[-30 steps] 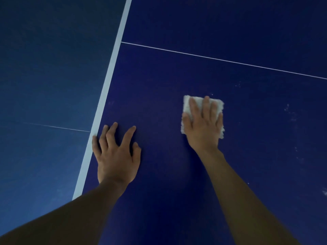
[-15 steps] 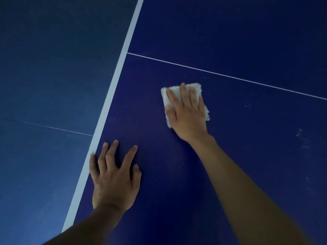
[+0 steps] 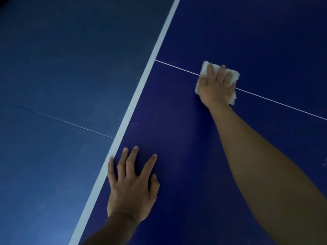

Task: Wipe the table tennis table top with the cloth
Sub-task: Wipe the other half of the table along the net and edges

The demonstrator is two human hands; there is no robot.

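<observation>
The dark blue table tennis table top (image 3: 185, 129) fills the right of the head view, edged by a white border stripe (image 3: 138, 96). A small white cloth (image 3: 205, 68) lies flat on the thin white centre line (image 3: 283, 105). My right hand (image 3: 215, 85) presses down on the cloth with straight, spread fingers and covers most of it. My left hand (image 3: 131, 186) rests flat on the table near the white stripe, fingers spread, little finger touching the stripe.
Left of the stripe lies a lighter blue floor (image 3: 62, 85) with a thin seam line (image 3: 74, 125). Faint white specks (image 3: 273, 126) dot the table top at the far right.
My right hand has slid the cloth farther away, from the near half of the table onto the thin centre line. My left hand has stayed planted near the stripe.
</observation>
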